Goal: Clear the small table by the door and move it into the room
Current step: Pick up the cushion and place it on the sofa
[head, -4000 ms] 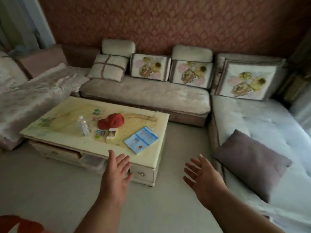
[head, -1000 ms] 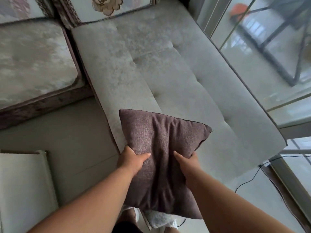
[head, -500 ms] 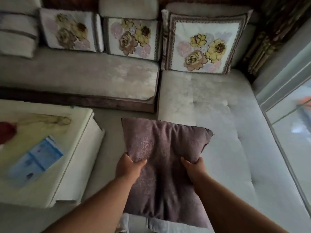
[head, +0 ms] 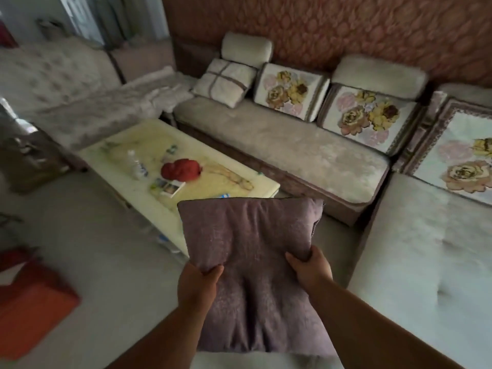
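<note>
Hands gripped a mauve cushion [head: 253,265] in the head view, held upright in front of the person. Left hand [head: 198,284] pinched the cushion's left edge, thumb over the front face and fingers curled behind. Right hand [head: 310,269] clutched the right edge the same way, its thumb pressing a fold into the fabric. Both forearms reached in from the bottom of the frame.

Behind the cushion's top edge stood a low cream coffee table [head: 127,150], its near right corner hidden by the cushion. On the tabletop lay a red cap [head: 181,170], a clear plastic bottle [head: 137,163] to its left, and a small flat box or booklet [head: 167,187] just in front of the cap. A sliver of blue paper [head: 222,195] showed at the cushion's top edge.

A beige sectional sofa [head: 279,147] ran along the patterned red wall [head: 346,27] and turned down the right side. Two floral pillows [head: 288,91] leaned against its back, with a plain cross-banded pillow [head: 225,82] to their left and a larger bordered floral pillow [head: 463,161] at the right corner. An orange object [head: 29,302], blurred, sat on the floor at the lower left. Whether the cream table was the task's small table could not be told.
</note>
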